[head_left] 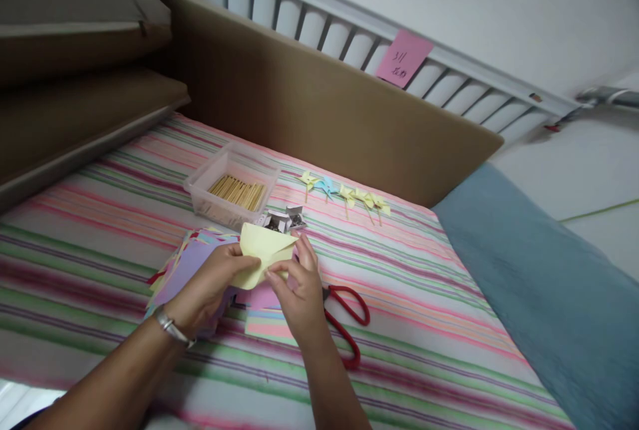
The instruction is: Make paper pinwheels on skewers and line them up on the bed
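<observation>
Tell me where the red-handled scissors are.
In the head view, the red-handled scissors lie on the striped cloth, just right of the right hand and wrist, partly hidden behind them.

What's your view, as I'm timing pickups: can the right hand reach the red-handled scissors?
Likely yes: the red-handled scissors lie beside the right hand, handle loops uncovered, though it would first need to release the pale yellow paper.

paper [264, 247]: pale yellow | scissors handles [344, 333]: red | cloth [424, 283]: multicolour stripes

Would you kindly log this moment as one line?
left hand: holding yellow paper | right hand: pinching same yellow paper | red-handled scissors: on striped cloth | pinwheels: rowed beyond
</observation>
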Demonstrator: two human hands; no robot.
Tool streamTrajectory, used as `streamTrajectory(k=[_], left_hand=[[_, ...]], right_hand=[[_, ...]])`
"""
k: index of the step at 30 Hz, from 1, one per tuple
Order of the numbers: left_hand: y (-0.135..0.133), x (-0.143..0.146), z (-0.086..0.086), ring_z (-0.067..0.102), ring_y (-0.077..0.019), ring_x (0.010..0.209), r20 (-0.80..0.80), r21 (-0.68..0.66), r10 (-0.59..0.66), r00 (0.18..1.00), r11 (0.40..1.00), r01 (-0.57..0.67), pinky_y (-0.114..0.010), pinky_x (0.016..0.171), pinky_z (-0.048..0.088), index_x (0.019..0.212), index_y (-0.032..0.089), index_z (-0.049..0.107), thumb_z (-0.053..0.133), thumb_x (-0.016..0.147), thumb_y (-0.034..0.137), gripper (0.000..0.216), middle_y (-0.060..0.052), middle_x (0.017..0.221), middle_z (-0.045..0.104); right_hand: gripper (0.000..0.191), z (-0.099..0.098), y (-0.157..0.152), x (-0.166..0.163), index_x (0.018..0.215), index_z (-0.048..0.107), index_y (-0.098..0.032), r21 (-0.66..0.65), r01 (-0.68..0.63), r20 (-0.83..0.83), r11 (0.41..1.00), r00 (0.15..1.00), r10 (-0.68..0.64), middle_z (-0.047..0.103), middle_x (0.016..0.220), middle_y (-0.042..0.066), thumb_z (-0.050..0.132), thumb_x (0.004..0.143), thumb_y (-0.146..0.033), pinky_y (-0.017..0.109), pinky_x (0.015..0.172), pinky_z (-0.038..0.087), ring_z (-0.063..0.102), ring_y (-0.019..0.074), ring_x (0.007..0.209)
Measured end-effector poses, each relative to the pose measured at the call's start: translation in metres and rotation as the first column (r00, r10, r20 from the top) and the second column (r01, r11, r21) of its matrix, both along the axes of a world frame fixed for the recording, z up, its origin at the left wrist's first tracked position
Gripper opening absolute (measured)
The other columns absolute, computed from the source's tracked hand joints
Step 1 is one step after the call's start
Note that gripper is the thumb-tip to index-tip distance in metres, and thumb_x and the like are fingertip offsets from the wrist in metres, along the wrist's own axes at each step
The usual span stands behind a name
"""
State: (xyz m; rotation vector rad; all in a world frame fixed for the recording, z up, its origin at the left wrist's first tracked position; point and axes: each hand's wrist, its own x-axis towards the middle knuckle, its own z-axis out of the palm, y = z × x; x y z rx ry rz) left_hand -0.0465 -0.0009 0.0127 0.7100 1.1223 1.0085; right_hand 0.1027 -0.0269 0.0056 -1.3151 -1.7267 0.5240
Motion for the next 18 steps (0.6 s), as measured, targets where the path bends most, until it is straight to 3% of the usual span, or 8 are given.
streamTrajectory(k=[11, 18], left_hand=[[-0.0044, 0.0079, -0.0021, 0.058, -0.0152, 0.055, -0.010, 0.013, -0.072, 0.997, 0.997, 0.072, -0.024, 0.055, 0.039, 0.075, 0.012, 0.073, 0.073, 0.053, 0.022, 0.024, -0.004, 0.065, 0.070], [-0.0037, 0.0046, -0.0034, 0.058, -0.0150, 0.056, 0.004, -0.009, -0.150, 0.989, 0.989, 0.150, -0.024, 0.055, 0.039, 0.078, 0.011, 0.071, 0.077, 0.054, 0.026, 0.029, -0.004, 0.067, 0.070]], right_hand=[[0.009, 0.0060, 0.0002, 0.0006, 0.068, 0.064, -0.021, -0.007, 0.067, 0.051, 0.998, 0.997, -0.066, 0.058, 0.121, 0.013, 0.065, 0.075, -0.015, 0.046, 0.108, 0.024, 0.031, 0.0262, 0.135], [0.008, 0.0075, 0.0002, -0.0016, 0.067, 0.064, -0.020, -0.046, 0.124, 0.088, 0.991, 0.989, -0.119, 0.054, 0.128, 0.013, 0.066, 0.074, -0.016, 0.043, 0.107, 0.026, 0.029, 0.0254, 0.136]])
